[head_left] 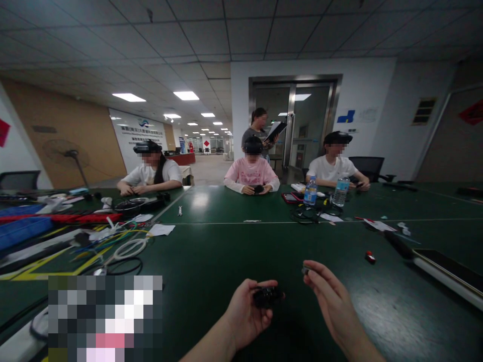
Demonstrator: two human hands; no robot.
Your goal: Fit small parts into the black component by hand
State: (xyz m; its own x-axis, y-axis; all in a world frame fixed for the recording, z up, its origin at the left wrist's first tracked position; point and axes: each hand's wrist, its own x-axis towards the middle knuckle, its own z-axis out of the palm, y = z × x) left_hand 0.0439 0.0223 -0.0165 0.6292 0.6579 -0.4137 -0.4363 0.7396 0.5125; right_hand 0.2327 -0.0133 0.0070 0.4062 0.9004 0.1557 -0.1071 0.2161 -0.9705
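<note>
My left hand (251, 311) is wrapped round a small black device (267, 296), palm turned up, above the green table. The exact kind of this dark part is too small to make out. To its right, my right hand (328, 291) is raised with thumb and fingertips pinched on a small grey metal piece (305, 270). A gap separates the metal piece from the black device. Beyond my right hand, a small red and black object (370, 257) lies on the table.
Cables (130, 247), blue trays (24, 234) and tools crowd the left side. A wrench (180, 211) lies farther off. Water bottles (310, 191) stand near cables at the back right. A flat device (449, 274) lies at right. Several people are across the green table (211, 241).
</note>
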